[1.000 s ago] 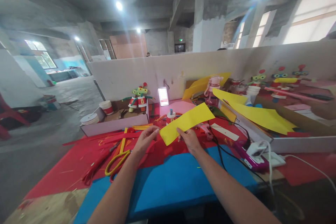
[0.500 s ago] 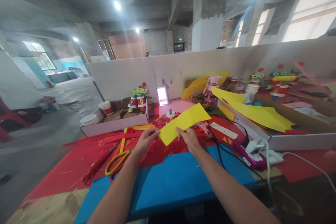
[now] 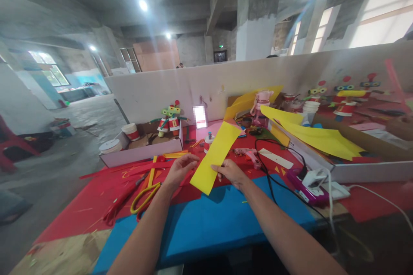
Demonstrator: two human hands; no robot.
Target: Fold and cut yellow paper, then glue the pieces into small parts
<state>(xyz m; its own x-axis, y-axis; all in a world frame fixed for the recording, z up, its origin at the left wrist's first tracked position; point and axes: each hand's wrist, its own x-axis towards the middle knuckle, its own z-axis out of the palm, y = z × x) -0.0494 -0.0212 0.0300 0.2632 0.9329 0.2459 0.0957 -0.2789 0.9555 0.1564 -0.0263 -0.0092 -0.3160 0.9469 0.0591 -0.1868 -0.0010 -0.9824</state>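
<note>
A rectangular strip of yellow paper (image 3: 217, 154) is pinched in my right hand (image 3: 231, 172), thumb on its face near the lower right edge. The strip tilts, its upper end leaning right. Just left of it, my left hand (image 3: 181, 171) is empty, fingers half bent and loosely apart. Below that hand lie yellow-handled scissors (image 3: 144, 200), partly hidden by my forearm. Behind the strip stands a small white cup figure (image 3: 208, 141) with a blue top, partly covered. A pink glue gun (image 3: 250, 155) rests right of my right hand.
An open box (image 3: 151, 149) with cup robots (image 3: 171, 122) stands back left. Another box (image 3: 371, 172) at right holds yellow sheets (image 3: 318, 137). A purple power strip (image 3: 308, 191) with cables lies at right. A white partition (image 3: 155, 86) runs behind; blue sheeting (image 3: 206, 227) covers the front.
My left hand has let go of the yellow strip. My right hand has turned it steeper, its lower end swinging down and towards me.
</note>
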